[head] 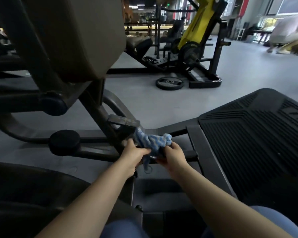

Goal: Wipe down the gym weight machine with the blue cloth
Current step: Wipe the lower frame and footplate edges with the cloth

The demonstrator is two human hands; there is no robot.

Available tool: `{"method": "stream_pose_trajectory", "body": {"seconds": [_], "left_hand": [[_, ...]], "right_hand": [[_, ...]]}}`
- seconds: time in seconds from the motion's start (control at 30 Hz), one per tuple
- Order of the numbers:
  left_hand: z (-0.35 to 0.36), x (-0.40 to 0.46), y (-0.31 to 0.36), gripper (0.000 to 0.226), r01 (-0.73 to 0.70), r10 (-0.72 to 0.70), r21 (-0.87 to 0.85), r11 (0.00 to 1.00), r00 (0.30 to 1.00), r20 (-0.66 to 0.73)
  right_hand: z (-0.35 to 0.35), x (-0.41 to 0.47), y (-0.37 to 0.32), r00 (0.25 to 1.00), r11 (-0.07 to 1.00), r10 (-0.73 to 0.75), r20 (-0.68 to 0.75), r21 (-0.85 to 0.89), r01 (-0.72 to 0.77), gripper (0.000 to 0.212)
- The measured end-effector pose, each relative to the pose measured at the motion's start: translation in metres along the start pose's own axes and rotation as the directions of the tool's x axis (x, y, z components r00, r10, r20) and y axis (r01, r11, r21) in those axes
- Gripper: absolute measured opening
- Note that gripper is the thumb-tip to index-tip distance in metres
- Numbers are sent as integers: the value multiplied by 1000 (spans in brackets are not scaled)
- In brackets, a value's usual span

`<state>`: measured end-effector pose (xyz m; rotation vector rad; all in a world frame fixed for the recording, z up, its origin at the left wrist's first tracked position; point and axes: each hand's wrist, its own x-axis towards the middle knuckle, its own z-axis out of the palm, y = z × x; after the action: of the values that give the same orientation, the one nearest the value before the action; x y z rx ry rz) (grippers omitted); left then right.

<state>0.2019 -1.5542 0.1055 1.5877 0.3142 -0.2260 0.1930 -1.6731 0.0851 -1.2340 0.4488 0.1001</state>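
The blue-and-white cloth [151, 143] is bunched between both hands, low over the dark frame bar [182, 154] of the weight machine. My left hand [132, 154] grips its left end and my right hand [175, 154] grips its right end. A loose tail of the cloth hangs down between the hands. Behind the cloth, a slanted dark post [100, 117] carries a small dusty bracket [122, 121]. Parts of my fingers are hidden under the cloth.
A ribbed black footplate [258, 140] rises on the right. A tan pad [76, 35] and black roller knobs [64, 141] stand left. A yellow plate-loaded machine [196, 36] and a loose weight plate [169, 83] sit on the grey floor beyond. A person [287, 31] crouches far right.
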Motion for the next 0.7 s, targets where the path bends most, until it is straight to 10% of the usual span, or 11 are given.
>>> {"method": "stream_pose_trajectory", "body": {"seconds": [0.7], "left_hand": [[91,-95,-10,39,-25,15,79,997,993,121]], "right_hand": [[-105,-68,-26,973,978,150,-177,168,-121,29]]}}
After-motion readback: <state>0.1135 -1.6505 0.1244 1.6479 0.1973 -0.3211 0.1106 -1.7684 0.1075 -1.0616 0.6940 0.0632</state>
